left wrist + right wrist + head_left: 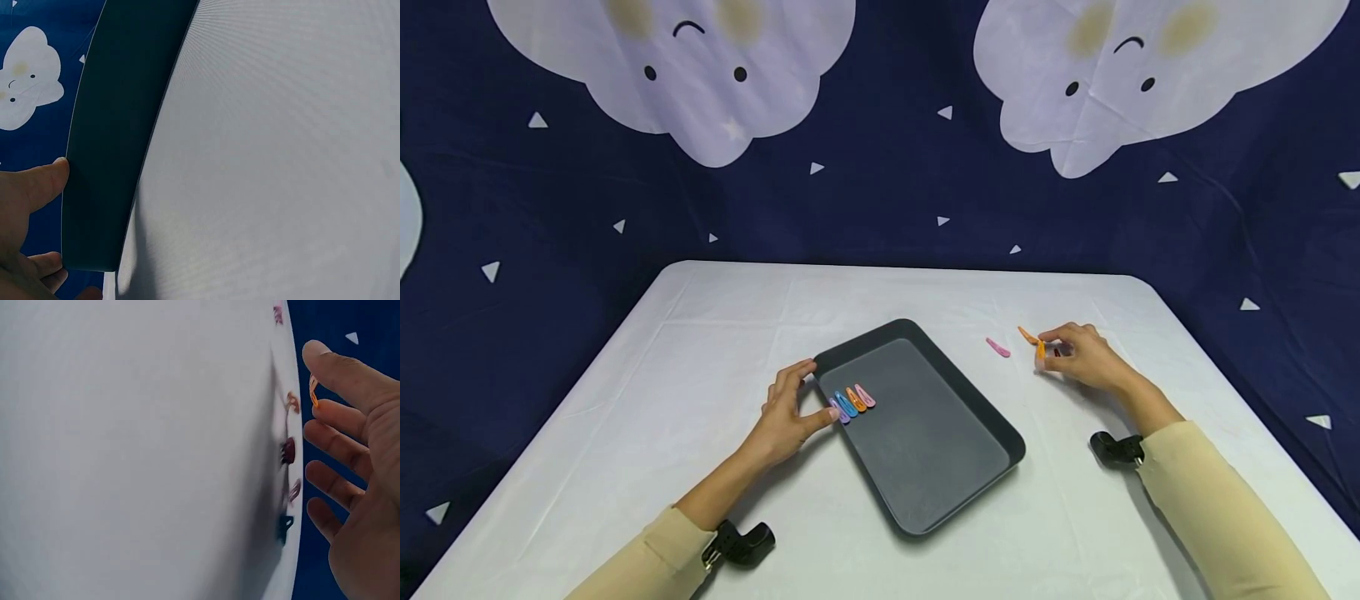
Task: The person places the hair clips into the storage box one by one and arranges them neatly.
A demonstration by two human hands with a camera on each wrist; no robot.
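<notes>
Behind the table hangs a dark-blue cloth [880,221] printed with white clouds and small triangles, and a white tablecloth [730,333] covers the surface. On it lies, at an angle, a dark-grey rectangular tray [940,433]. The left hand [788,421] touches its left rim near the far corner, thumb and fingers apart. Just beside this thumb, four small hair clips [856,399], purple, blue, orange and pink, lie in a row inside the tray. The right hand [1082,358] pinches an orange hair clip [1041,351] between thumb and index finger, its other fingers apart. Near it on the tablecloth are a second orange clip [1027,335], a pink clip [997,347], a dark-red clip [288,450] and a teal clip [285,529].
</notes>
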